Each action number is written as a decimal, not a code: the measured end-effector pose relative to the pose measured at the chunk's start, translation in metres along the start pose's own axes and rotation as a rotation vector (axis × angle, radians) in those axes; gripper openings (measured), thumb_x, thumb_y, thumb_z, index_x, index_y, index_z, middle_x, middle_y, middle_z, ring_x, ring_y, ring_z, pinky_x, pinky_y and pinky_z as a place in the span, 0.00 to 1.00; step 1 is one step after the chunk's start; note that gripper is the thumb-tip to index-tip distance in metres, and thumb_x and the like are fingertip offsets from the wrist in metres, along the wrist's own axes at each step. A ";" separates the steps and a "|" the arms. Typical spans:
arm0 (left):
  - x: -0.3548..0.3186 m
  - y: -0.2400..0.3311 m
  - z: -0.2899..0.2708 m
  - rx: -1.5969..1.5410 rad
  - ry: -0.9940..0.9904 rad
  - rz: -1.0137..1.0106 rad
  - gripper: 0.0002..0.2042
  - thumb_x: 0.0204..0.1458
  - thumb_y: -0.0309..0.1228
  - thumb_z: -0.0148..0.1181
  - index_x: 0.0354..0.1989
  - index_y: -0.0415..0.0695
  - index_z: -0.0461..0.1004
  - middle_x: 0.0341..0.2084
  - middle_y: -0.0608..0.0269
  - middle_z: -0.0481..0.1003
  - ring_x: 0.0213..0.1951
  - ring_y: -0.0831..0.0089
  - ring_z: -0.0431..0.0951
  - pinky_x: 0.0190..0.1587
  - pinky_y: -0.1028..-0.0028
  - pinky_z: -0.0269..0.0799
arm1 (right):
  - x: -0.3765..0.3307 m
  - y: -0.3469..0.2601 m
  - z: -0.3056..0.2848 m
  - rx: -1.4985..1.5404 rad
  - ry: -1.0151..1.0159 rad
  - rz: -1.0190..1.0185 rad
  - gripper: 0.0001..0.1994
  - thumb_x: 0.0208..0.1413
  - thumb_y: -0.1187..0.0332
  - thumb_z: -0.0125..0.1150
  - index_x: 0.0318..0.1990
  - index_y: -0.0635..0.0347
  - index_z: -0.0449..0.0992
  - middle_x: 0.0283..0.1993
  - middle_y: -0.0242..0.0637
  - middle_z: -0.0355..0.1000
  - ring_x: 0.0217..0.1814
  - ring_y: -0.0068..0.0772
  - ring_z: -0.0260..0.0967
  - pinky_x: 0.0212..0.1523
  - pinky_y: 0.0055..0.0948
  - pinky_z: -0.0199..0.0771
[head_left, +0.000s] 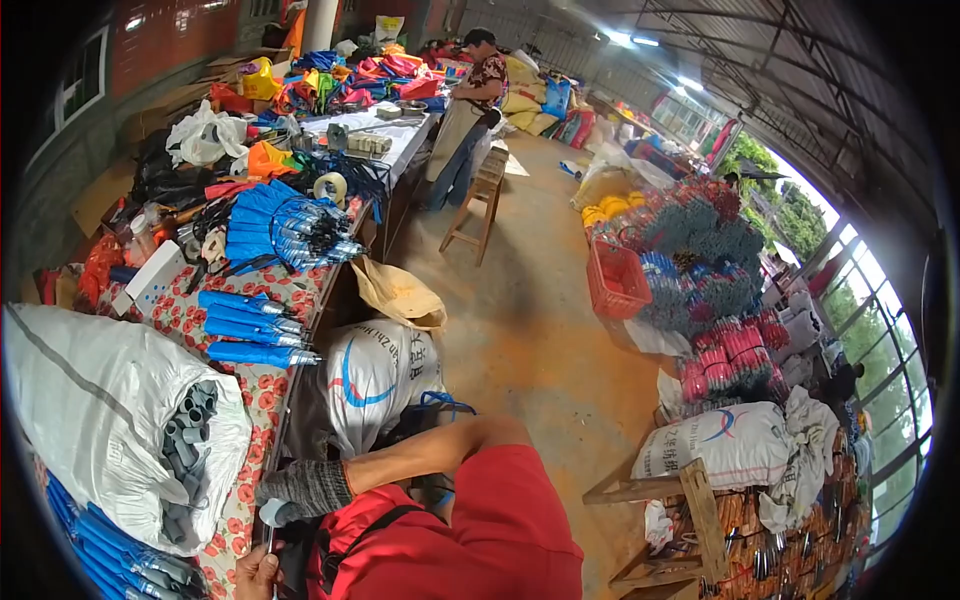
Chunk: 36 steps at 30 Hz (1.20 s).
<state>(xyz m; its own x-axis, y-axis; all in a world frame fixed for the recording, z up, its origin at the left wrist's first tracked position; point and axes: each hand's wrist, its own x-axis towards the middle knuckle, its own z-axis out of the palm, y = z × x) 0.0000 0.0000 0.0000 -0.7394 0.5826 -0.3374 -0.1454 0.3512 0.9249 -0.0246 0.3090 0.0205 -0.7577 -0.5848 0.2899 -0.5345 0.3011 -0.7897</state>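
L hand [258, 575], R of the open white sack [80, 380] & nearer the wearer, is nearly closed: thumb & fingers pinched on a slim shaft [268, 540]. R hand [290, 492], in grey knit, reaches over, curled narrow abt a grey piece [277, 514] at the shaft's top end, also R of the sack; fingers partly hidden, can't tell exact grip. Sack lies on flowered desk [262, 400], mouth twd the hands, w/ loose grey fittings [190, 430] inside. Blue folded umbrellas [255, 330] just beyond sack, more blue bundles [120, 555] on its near side. Co-worker [475, 110] stands well beyond it.
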 end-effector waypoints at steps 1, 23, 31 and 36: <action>-0.003 0.019 0.001 0.090 -0.008 -0.030 0.20 0.61 0.45 0.61 0.56 0.48 0.77 0.34 0.54 0.82 0.36 0.66 0.77 0.44 0.68 0.70 | 0.005 -0.011 -0.009 0.074 -0.054 0.092 0.21 0.58 0.60 0.65 0.55 0.56 0.69 0.46 0.44 0.77 0.48 0.44 0.77 0.47 0.40 0.77; -0.028 -0.028 -0.027 0.178 0.001 0.090 0.18 0.64 0.39 0.55 0.53 0.38 0.77 0.14 0.70 0.66 0.15 0.80 0.64 0.18 0.76 0.59 | 0.012 -0.007 0.055 0.397 0.025 0.323 0.19 0.57 0.65 0.64 0.54 0.58 0.69 0.40 0.38 0.75 0.40 0.39 0.76 0.42 0.37 0.77; -0.037 0.009 0.015 -0.277 -0.138 -0.259 0.11 0.65 0.35 0.53 0.45 0.42 0.77 0.13 0.70 0.66 0.13 0.77 0.63 0.16 0.74 0.59 | -0.016 0.015 0.037 0.474 -0.195 0.249 0.17 0.56 0.70 0.63 0.53 0.59 0.69 0.40 0.39 0.75 0.42 0.38 0.77 0.43 0.37 0.78; -0.005 0.050 0.056 0.582 -0.026 0.019 0.09 0.60 0.31 0.57 0.44 0.43 0.78 0.17 0.60 0.72 0.19 0.65 0.73 0.22 0.66 0.66 | -0.046 0.100 0.069 -0.934 0.248 -0.622 0.19 0.64 0.55 0.55 0.56 0.56 0.70 0.42 0.38 0.78 0.46 0.37 0.78 0.43 0.38 0.78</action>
<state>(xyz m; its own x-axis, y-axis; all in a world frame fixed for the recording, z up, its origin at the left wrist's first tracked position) 0.0335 0.0554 0.0385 -0.7212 0.6077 -0.3326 0.2581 0.6813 0.6850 -0.0173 0.3140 -0.1097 -0.2631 -0.6950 0.6691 -0.8325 0.5141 0.2066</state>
